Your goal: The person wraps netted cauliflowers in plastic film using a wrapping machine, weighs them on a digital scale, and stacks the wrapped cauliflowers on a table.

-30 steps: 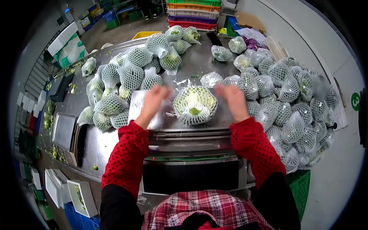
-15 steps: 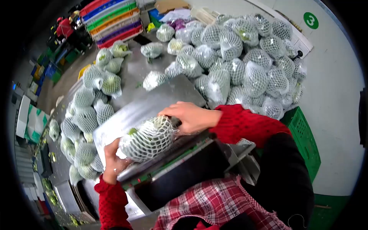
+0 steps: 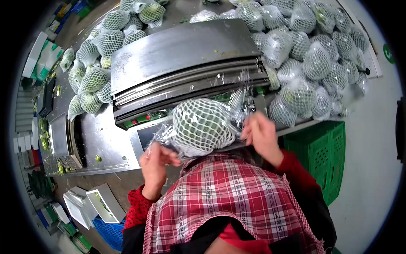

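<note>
A round, pale green vegetable (image 3: 201, 125) in a white foam net lies on clear plastic film, at the front of a metal wrapping machine (image 3: 186, 51) and close to the apron. My left hand (image 3: 155, 165) is at its lower left, fingers curled on the film's bunched edge. On the other side, my right hand (image 3: 263, 137) pinches the gathered clear film (image 3: 242, 103), which stretches up toward the machine's front bars. Neither hand grips the vegetable itself. Its underside is hidden.
Netted, film-wrapped vegetables (image 3: 317, 61) are heaped at right. More netted ones (image 3: 93, 80) lie left of the machine on the metal table (image 3: 99, 142). A green crate (image 3: 317, 156) stands at lower right. White foam boxes (image 3: 103, 203) and a blue crate (image 3: 108, 233) are at lower left.
The netted vegetable has come off the machine's top toward my body and now sits on film. My hands have moved from its sides to the film's edges. The view has tilted down.
</note>
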Demonstrator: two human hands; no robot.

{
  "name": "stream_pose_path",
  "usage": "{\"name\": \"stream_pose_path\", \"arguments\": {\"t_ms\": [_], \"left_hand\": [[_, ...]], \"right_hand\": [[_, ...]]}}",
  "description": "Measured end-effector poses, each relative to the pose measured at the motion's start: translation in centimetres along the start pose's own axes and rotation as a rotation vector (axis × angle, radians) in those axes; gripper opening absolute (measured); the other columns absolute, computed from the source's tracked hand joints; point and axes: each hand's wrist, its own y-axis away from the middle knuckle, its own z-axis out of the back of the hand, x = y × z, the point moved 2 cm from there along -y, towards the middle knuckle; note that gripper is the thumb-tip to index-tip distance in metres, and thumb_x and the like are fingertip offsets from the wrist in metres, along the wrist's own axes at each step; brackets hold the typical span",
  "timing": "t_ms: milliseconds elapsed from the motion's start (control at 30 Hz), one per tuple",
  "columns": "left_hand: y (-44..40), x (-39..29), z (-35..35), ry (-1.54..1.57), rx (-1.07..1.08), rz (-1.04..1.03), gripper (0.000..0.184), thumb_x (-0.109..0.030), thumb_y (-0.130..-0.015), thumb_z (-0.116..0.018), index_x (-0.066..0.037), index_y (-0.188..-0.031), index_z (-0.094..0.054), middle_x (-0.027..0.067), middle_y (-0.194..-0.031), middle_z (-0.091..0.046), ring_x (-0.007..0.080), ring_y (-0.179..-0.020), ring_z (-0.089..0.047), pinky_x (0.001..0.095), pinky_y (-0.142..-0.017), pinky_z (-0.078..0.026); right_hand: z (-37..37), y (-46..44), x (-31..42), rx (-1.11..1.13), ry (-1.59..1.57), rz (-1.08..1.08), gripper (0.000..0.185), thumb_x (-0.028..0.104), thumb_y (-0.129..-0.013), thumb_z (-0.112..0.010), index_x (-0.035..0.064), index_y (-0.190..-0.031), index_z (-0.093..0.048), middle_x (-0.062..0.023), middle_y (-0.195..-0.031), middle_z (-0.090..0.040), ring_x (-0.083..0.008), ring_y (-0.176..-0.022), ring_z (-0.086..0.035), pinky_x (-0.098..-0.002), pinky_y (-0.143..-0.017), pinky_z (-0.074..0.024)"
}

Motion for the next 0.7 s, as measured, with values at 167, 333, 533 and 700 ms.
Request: {"name": "stream_pose_path", "arguments": {"t_ms": [167, 333, 533, 700], "left_hand": [[4.9, 5.3, 5.7, 0.175, -0.24, 0.34, 0.044, -0.037, -0.101, -0.044, -0.013, -0.065, -0.042, 0.0038, -0.045, -0.04, 0.016, -0.035, -0.044, 0.0284, -0.034, -0.034], [0.7, 12.9, 3.7, -0.302, 0.071, 0.147, 0.029, -0.029, -0.098, -0.049, -0.007, -0.08, -0.052, 0.0112, -0.069, -0.054, 0.0205, -0.062, -0.055, 0.0331, -0.055, -0.044], [-0.6, 3.8, -3.6, -0.352, 0.419, -0.509, 0.027, -0.028, -0.097, -0.049, -0.002, -0.1, -0.057, 0.0172, -0.095, -0.058, 0.0269, -0.088, -0.058, 0.0375, -0.075, -0.046], [0.1, 0.0, -6.3, -0.307, 0.752, -0.732, 0.037, -0.026, -0.095, -0.05, 0.002, -0.117, -0.06, 0.0222, -0.117, -0.062, 0.0321, -0.109, -0.06, 0.0411, -0.092, -0.048]], "right_hand": [[3.3, 6.6, -5.6, 0.013, 0.021, -0.541, 0.04, 0.033, -0.101, -0.047, 0.0052, -0.073, -0.057, 0.0004, -0.052, -0.052, -0.0064, -0.043, -0.046, -0.023, -0.042, -0.0365], [-6.3, 6.7, -22.7, 0.362, 0.268, -0.15, 0.027, 0.022, -0.087, -0.061, -0.0005, -0.101, -0.067, -0.0174, -0.097, -0.068, -0.0246, -0.091, -0.064, -0.0371, -0.083, -0.0489], [-11.3, 3.9, -14.2, 0.508, -0.232, -0.228, 0.032, 0.024, -0.091, -0.058, 0.0007, -0.113, -0.06, -0.0153, -0.109, -0.062, -0.0242, -0.102, -0.059, -0.0365, -0.089, -0.0467], [-8.0, 5.2, -6.7, 0.556, -0.832, -0.278, 0.037, 0.025, -0.094, -0.056, 0.0017, -0.123, -0.054, -0.0135, -0.12, -0.058, -0.0238, -0.111, -0.055, -0.0361, -0.094, -0.0448]]}}
